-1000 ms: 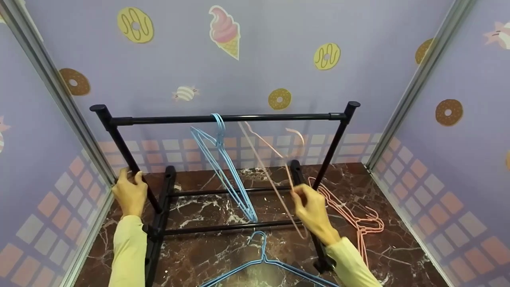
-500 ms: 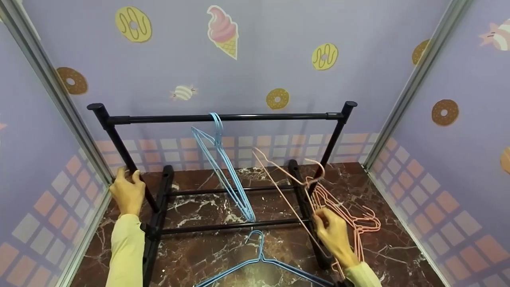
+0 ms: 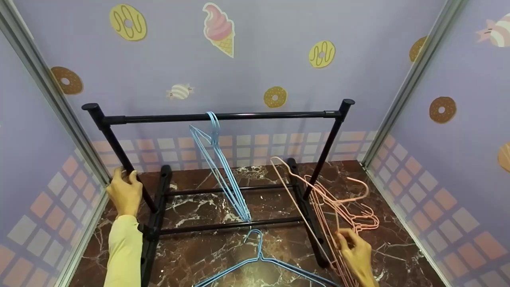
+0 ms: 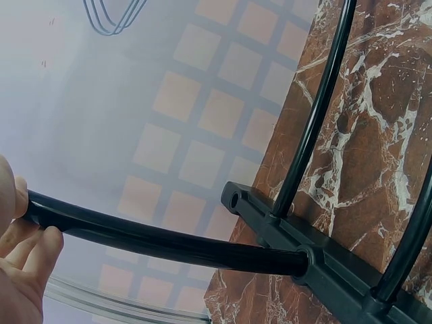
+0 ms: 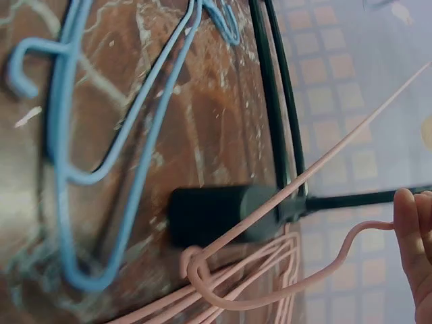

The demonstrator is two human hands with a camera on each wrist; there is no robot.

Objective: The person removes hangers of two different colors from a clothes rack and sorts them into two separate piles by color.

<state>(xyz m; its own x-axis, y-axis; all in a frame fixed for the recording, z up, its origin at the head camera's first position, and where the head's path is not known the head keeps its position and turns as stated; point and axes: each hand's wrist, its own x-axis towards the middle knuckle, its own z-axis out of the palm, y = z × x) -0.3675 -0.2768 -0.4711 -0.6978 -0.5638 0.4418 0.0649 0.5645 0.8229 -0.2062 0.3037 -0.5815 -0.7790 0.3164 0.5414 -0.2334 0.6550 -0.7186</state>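
Observation:
My left hand [image 3: 124, 193] grips the left upright post [image 3: 115, 145] of a black hanging rack [image 3: 271, 116]; in the left wrist view its fingers [image 4: 46, 255] wrap the tube. My right hand [image 3: 356, 251] pinches one arm of a pink clothes hanger [image 3: 365, 190], low beside the rack's right foot. That hanger is tilted over the pile of pink hangers [image 3: 374, 223] on the floor and overlaps them in the head view. Its rounded end [image 5: 209, 297] shows close in the right wrist view. Several blue hangers [image 3: 214, 129] hang bunched on the top bar, left of its middle.
Blue hangers [image 3: 259, 249] lie on the brown marbled surface [image 3: 199, 255] in front of the rack. Two black crossbars [image 3: 191, 230] join the rack's feet low down. Patterned lilac walls [image 3: 255, 48] stand behind and at both sides.
My right hand has carried the pink hanger down and to the right, from under the top bar to over the pink pile. My left hand has stayed on the post.

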